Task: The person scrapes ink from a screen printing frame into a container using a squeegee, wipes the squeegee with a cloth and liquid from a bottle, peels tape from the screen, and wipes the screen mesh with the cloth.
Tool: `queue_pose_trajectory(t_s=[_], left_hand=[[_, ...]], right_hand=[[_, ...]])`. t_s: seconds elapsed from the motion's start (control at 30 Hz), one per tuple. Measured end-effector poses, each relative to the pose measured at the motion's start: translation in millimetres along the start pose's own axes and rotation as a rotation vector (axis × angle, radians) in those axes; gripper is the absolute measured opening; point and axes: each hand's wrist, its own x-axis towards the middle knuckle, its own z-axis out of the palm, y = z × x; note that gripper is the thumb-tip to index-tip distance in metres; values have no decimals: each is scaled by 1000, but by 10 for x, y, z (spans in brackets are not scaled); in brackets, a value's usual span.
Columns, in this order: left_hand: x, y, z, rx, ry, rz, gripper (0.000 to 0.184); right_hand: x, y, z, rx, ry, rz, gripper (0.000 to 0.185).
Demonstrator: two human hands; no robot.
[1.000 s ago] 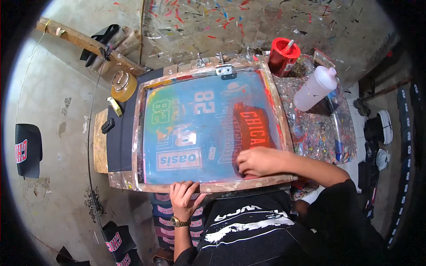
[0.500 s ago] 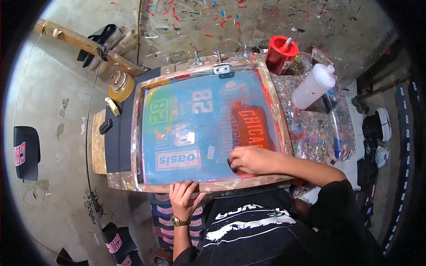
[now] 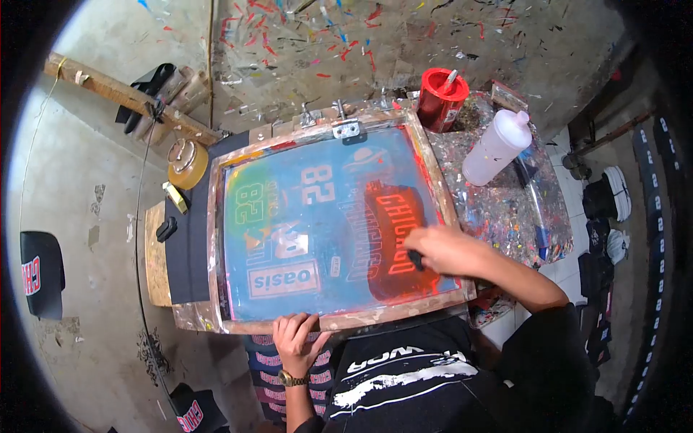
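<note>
In front of me lies a wood-framed printing screen (image 3: 343, 325) with blue mesh, on which "28", "oasis" and "CHICAGO" designs show. Red ink (image 3: 380, 238) is spread over the right-hand CHICAGO lettering. My right hand (image 3: 446, 250) is closed over that inked patch, gripping a small black squeegee (image 3: 415, 259) that is mostly hidden by the fingers. At the near edge, my left hand (image 3: 294, 338), with a watch on its wrist, has its fingers over the wooden frame and its thumb lower down.
A red ink can (image 3: 441, 102) and a pale plastic bottle (image 3: 498, 148) stand on the paint-spattered table to the right. On the left are a jar of yellow liquid (image 3: 188, 164) and a black clip-like piece (image 3: 167, 229). CHICAGO-printed dark pieces (image 3: 278, 375) lie below the screen.
My right hand has moved right and slightly up across the screen with the squeegee. Red ink now covers more of the mesh toward the near edge. My left hand keeps its hold.
</note>
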Motion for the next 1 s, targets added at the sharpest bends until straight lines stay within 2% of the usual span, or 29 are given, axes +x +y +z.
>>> queue_pose_trajectory(t_s=[0.07,0.13,0.2,0.27,0.33,0.4,0.43,0.6,0.67,0.7,0.73,0.8,0.9,0.93,1.0], left_hand=[[-33,10,-4,-5,-7,3,42],[-13,-7,11,9,-13,-6,42],[-16,-4,-2,7,-11,-8,42],[10,9,-13,-3,-17,-5,42],[5,1,-6,-3,-25,-12,42],[-24,9,-2,-5,-34,-19,42],[-24,2,8,-11,-32,-16,42],[-3,19,-5,-4,-18,-23,41],[6,5,-15,-14,-22,-25,41],[5,8,-15,-19,-26,-27,40],[-5,16,-15,-24,-32,-26,40],[5,12,-11,-3,-9,-11,40],[9,17,-29,-14,1,-19,41],[1,13,-19,-27,-4,-28,41],[-9,13,-7,-34,-12,-32,42]], right_hand=[[13,123,-39,-91,66,87,26],[-48,100,53,-170,8,11,20],[-162,20,107,-163,-71,-13,17],[-221,-32,57,-91,-274,50,17],[-102,49,4,-92,-301,52,16],[54,190,68,-265,-43,-23,16],[75,210,68,-258,-22,9,17],[-164,82,145,-238,-198,-97,22],[-103,196,101,-383,-119,18,21],[9,304,96,-419,26,62,18],[122,414,75,-410,172,18,16],[153,398,108,-404,213,-28,10],[-94,-65,27,-434,-247,25,19],[-154,16,138,-384,-202,-43,21],[-52,208,180,-345,-243,25,18]])
